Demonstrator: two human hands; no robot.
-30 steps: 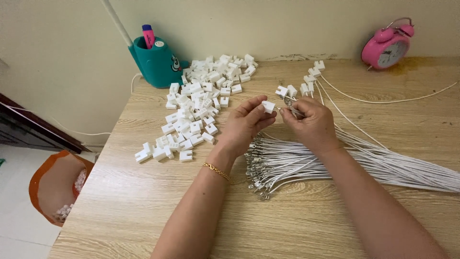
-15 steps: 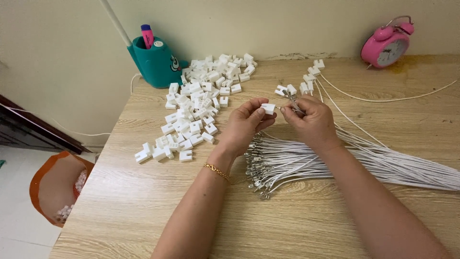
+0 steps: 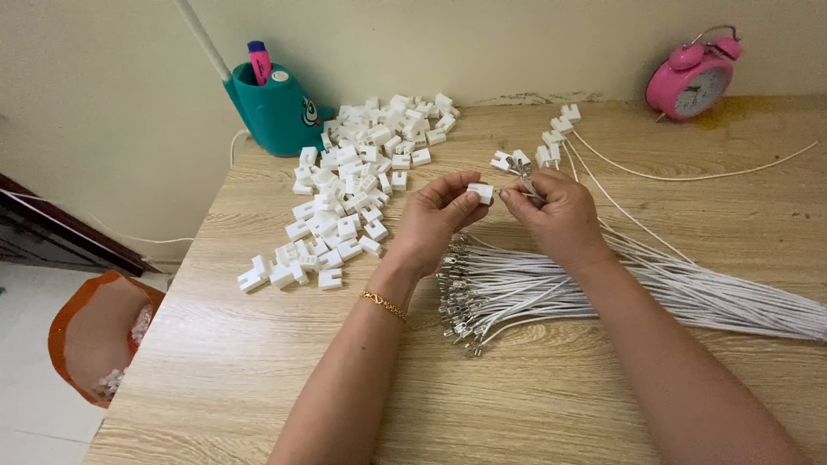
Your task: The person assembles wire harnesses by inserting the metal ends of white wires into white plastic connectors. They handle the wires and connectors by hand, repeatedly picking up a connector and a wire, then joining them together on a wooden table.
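Observation:
My left hand [image 3: 435, 222] pinches a small white plastic connector [image 3: 481, 192] between thumb and fingers above the wooden table [image 3: 258, 379]. Right beside it, my right hand [image 3: 556, 213] holds the metal-tipped end of a thin white wire [image 3: 525, 182], close to the connector. Under both hands lies a bundle of white wires with metal terminals [image 3: 517, 293], running off to the right. A big pile of loose white connectors [image 3: 357, 185] lies to the left of my left hand.
A teal pen holder with a pink marker [image 3: 274, 108] stands at the back left. A pink alarm clock [image 3: 696, 79] sits at the back right. Several wires with connectors fitted [image 3: 551, 146] lie behind my hands. An orange bag [image 3: 95, 340] sits on the floor, left.
Both hands have stayed in nearly the same spot, with only small finger movements bringing wire end and connector together.

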